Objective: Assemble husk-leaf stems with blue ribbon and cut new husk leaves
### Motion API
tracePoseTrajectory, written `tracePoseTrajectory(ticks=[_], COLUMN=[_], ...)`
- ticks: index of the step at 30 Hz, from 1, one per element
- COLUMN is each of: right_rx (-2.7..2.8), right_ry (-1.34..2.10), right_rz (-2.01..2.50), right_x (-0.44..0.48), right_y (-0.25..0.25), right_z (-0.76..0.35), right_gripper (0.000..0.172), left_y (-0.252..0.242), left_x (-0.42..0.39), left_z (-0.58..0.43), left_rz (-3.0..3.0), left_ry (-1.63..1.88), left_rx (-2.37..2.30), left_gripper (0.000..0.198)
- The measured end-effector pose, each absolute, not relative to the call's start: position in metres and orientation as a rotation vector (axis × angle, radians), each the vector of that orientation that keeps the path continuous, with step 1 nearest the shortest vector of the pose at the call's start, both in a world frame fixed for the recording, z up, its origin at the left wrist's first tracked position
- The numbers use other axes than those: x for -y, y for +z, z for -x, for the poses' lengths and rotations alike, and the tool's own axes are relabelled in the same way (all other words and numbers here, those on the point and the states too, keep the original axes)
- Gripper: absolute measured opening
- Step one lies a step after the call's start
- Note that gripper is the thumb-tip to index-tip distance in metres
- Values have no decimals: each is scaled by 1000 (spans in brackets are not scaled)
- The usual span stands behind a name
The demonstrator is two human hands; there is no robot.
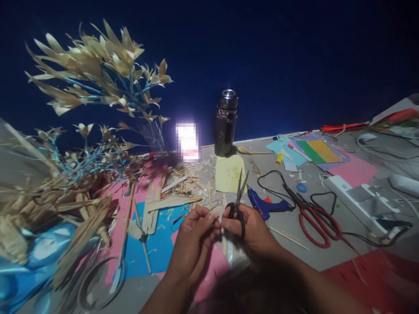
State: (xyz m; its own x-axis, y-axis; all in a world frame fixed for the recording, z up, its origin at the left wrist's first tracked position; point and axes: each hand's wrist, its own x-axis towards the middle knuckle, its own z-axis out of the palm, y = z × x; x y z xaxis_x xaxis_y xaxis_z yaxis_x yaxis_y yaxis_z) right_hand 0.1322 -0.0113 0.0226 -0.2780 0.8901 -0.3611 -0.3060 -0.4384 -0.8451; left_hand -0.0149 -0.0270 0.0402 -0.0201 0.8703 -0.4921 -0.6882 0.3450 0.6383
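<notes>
Over the middle of the table, my left hand is closed in a pinch on a small pale piece of dried husk, largely covered by the fingertips. My right hand grips small black-handled scissors; their blades point up and away from me, slightly apart. The two hands' fingertips nearly meet, and whether both touch the husk I cannot tell. Beyond them lie a yellow paper square and husk scraps. Beneath are blue and pink sheets.
A dark flask stands at the back. To the right are a blue glue gun, large red-handled scissors and a white power strip. Dried husks, a tape roll and a husk-flower bouquet occupy the left.
</notes>
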Motion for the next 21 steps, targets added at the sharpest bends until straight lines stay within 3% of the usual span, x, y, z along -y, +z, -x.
tracePoseTrajectory(ticks=[8, 14, 21], right_rx=[801, 971, 1110], right_ry=[1629, 1730, 1752], right_rz=[1133, 1135, 1162], right_x=[7, 3, -1], right_y=[23, 37, 45], right_z=[-122, -131, -139], right_gripper=[43, 36, 40], left_y=[29, 29, 31], left_x=[32, 37, 34], left_z=[1, 10, 22], left_rz=[-112, -307, -443], left_ry=[1277, 1132, 1142], left_rx=[-868, -885, -952], left_gripper=[33, 23, 26])
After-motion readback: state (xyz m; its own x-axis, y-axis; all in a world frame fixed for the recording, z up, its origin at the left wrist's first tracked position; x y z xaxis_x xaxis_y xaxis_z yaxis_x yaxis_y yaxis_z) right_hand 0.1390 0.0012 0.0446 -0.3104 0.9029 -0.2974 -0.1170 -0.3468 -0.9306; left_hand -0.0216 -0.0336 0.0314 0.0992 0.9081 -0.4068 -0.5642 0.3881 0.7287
